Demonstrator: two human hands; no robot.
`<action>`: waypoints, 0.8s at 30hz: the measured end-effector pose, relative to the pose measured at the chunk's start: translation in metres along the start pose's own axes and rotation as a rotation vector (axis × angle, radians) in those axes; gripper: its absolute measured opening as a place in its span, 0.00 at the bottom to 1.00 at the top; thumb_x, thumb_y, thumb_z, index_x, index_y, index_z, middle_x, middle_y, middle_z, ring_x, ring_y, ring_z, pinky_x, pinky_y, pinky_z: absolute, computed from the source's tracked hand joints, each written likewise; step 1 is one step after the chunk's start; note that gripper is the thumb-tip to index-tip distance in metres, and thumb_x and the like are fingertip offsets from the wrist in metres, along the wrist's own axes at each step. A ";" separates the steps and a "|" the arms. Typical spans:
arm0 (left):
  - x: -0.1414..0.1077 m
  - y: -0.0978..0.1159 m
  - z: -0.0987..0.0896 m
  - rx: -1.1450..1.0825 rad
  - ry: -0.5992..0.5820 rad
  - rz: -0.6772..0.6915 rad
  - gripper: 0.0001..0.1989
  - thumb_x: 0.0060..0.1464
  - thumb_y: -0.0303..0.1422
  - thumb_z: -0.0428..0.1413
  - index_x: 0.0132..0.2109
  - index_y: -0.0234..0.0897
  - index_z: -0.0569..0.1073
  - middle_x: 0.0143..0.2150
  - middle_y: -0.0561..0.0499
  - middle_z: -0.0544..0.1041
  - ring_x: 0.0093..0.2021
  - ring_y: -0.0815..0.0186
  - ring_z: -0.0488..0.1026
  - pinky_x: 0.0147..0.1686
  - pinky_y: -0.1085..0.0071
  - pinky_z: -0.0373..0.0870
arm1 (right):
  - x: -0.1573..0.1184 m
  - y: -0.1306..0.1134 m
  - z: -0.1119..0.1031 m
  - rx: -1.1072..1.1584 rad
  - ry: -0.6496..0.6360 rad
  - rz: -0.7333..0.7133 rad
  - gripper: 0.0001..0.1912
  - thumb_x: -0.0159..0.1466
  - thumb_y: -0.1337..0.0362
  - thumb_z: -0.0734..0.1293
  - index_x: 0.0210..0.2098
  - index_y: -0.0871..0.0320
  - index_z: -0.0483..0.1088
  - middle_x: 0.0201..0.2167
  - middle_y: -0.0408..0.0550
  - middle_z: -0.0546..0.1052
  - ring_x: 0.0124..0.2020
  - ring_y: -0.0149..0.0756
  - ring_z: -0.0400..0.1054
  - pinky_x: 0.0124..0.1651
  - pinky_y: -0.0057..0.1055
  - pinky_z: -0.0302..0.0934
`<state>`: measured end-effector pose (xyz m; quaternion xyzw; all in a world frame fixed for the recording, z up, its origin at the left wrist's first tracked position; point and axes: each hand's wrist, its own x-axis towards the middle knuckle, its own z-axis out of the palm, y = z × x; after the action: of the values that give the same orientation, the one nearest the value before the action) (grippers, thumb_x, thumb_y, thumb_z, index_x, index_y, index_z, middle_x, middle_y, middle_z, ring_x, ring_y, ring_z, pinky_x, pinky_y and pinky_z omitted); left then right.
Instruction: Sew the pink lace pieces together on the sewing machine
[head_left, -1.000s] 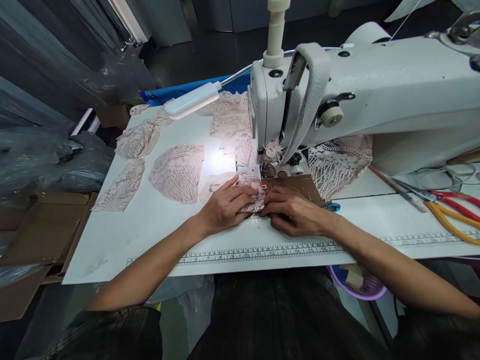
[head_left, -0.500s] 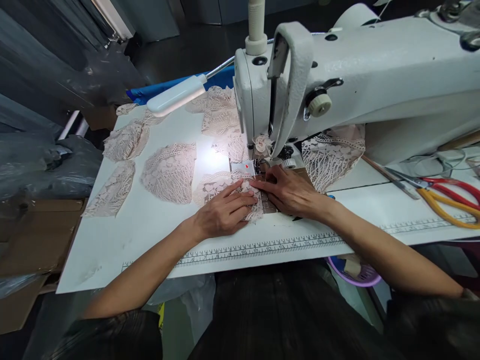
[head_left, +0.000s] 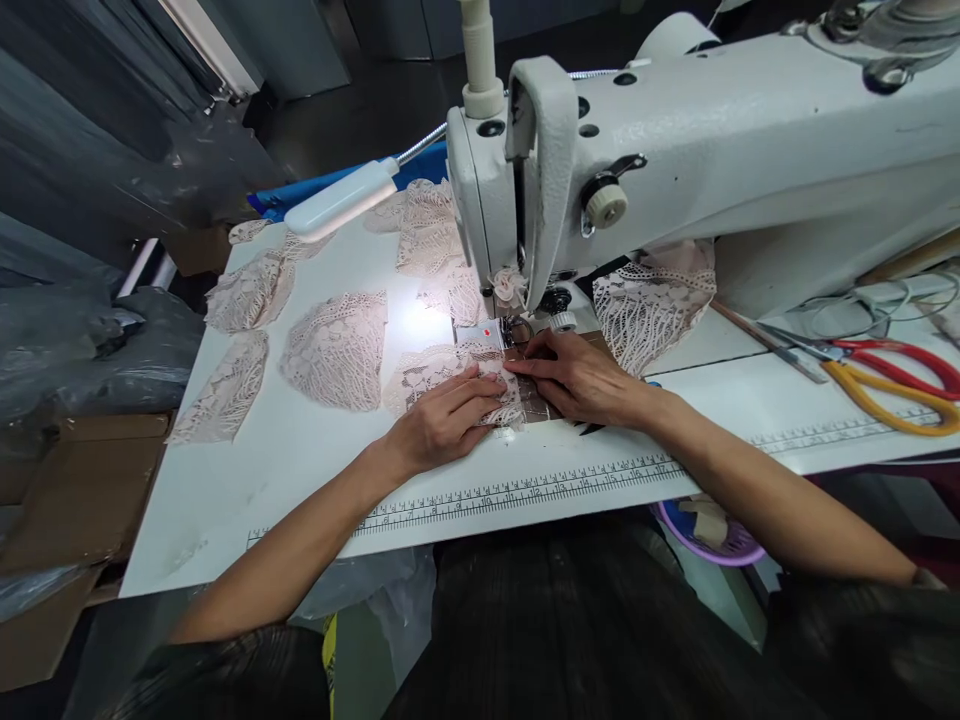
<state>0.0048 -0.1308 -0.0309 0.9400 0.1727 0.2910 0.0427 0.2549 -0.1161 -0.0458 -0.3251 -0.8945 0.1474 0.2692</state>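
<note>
Pale pink lace fabric point(head_left: 427, 375) lies at the needle area of a white sewing machine point(head_left: 675, 140). My left hand point(head_left: 442, 415) rests flat on this lace with its fingers stretched out toward the presser foot point(head_left: 516, 332). From the other side, my right hand point(head_left: 574, 378) pinches the lace's right edge between thumb and forefinger, just in front of the foot. The other right fingers curl under and are partly hidden. A small fabric rosette point(head_left: 508, 287) sits on the machine head above the needle area.
More lace pieces point(head_left: 337, 350) lie on the white table point(head_left: 180, 530) to the left. Another lace piece point(head_left: 656, 305) is under the machine arm. Red-and-yellow scissors point(head_left: 885, 375) lie at right. A lamp point(head_left: 341, 200) shines over the table, and a purple basket point(head_left: 742, 555) hangs below its edge.
The view has shifted slightly, so the machine sits a little further left. Both hands keep nearly the same places on the lace, whose front edge is drawn slightly closer to the left fingers.
</note>
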 end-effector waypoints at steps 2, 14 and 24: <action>0.000 0.000 0.000 0.019 -0.010 0.001 0.07 0.60 0.27 0.55 0.46 0.31 0.71 0.48 0.41 0.79 0.51 0.63 0.77 0.59 0.54 0.72 | 0.001 -0.001 0.000 -0.016 0.000 -0.001 0.22 0.64 0.70 0.60 0.55 0.59 0.72 0.46 0.58 0.70 0.48 0.45 0.63 0.53 0.46 0.63; 0.001 -0.002 -0.001 0.075 -0.070 -0.001 0.09 0.61 0.28 0.55 0.48 0.31 0.72 0.48 0.41 0.79 0.50 0.60 0.78 0.57 0.52 0.73 | 0.001 -0.010 -0.019 0.109 -0.056 0.007 0.22 0.63 0.72 0.59 0.52 0.54 0.75 0.46 0.54 0.73 0.49 0.42 0.66 0.55 0.42 0.64; 0.000 -0.002 0.000 0.055 -0.042 0.016 0.12 0.58 0.26 0.57 0.50 0.31 0.72 0.49 0.40 0.79 0.52 0.59 0.77 0.59 0.50 0.71 | -0.002 -0.004 -0.018 0.057 -0.011 0.094 0.21 0.64 0.72 0.58 0.51 0.56 0.75 0.46 0.53 0.75 0.46 0.41 0.68 0.53 0.40 0.65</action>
<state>0.0045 -0.1285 -0.0310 0.9481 0.1721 0.2669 0.0183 0.2647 -0.1186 -0.0297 -0.3583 -0.8751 0.1870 0.2662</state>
